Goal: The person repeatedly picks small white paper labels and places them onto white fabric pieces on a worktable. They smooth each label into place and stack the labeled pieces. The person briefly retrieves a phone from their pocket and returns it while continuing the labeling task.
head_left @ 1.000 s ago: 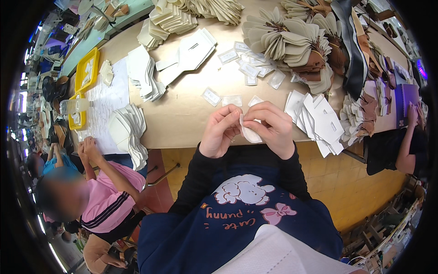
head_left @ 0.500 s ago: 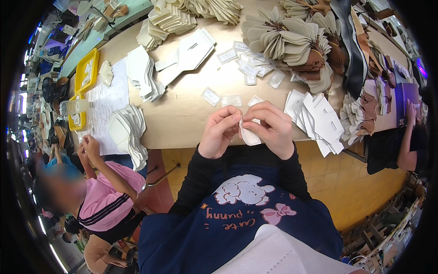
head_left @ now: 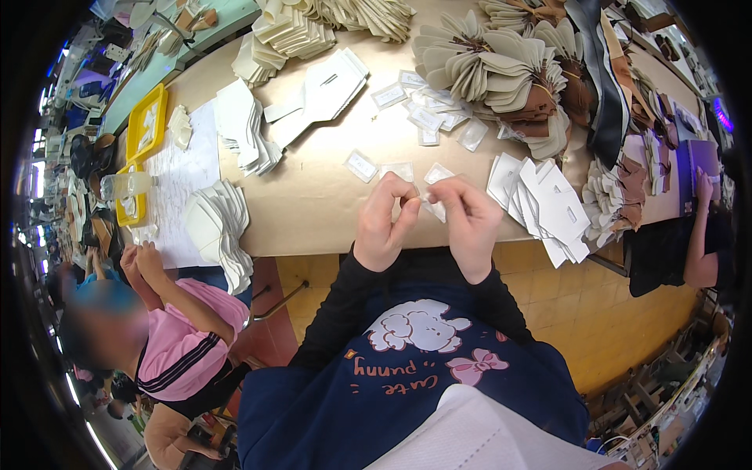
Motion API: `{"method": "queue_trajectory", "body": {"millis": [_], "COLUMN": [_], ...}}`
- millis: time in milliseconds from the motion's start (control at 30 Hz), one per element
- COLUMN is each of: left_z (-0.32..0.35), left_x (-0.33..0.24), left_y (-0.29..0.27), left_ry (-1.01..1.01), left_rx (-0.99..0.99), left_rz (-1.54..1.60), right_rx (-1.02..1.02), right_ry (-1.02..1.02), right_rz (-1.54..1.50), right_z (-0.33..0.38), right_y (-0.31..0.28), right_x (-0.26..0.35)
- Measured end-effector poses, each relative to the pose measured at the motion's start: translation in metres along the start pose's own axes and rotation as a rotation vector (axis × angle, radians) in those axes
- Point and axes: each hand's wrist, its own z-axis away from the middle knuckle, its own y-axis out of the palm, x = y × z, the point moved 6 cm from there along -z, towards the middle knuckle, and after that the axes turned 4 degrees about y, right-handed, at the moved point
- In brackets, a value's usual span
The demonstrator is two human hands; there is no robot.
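Now, from the head view, both hands are raised just over the near edge of the surface. The left hand has its thumb and fingers pinched together on a small white piece, and the right hand pinches the other end of the same piece; both grips are closed tight around it, so the piece hangs between the two hands, above the surface and not lying on it.

How far the work has come, I can only judge: many small clear packets lie scattered in the middle, and a stack of flat white cards is just beside the right hand, so it seems that much is not yet handled. Fanned bundles of beige cut parts fill the far side.

The surface is long and tan. On the left are white stacked pieces, a sheet of paper and yellow trays. A person in a pink shirt sits at the left, and another person's arm is at the right edge. The floor is yellow.
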Motion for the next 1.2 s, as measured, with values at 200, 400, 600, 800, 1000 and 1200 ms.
{"method": "queue_trajectory", "body": {"millis": [200, 400, 600, 800, 1000, 1200], "left_z": [0.005, 0.010, 0.007, -0.012, -0.040, -0.070], "left_x": [0.012, 0.013, 0.006, 0.055, 0.104, 0.108], "left_y": [0.017, 0.038, 0.047, -0.011, -0.035, -0.027], "left_ry": [-0.070, -0.080, -0.021, -0.165, -0.219, -0.066], "left_rx": [0.083, 0.219, 0.271, 0.053, -0.070, -0.097], "left_rz": [0.168, 0.169, 0.239, -0.058, -0.699, -0.531], "right_rx": [-0.052, -0.251, -0.513, -0.505, -0.332, -0.357], "right_ry": [0.436, 0.407, 0.231, 0.031, 0.016, 0.172], "right_rz": [-0.464, -0.452, -0.698, -0.875, -0.983, -1.211], "right_z": [0.006, -0.001, -0.002, 0.004, 0.015, 0.005], "right_y": [0.000, -0.032, -0.092, -0.174, -0.173, -0.156], "right_x": [-0.029, -0.036, -0.038, -0.017, -0.014, -0.017]}}
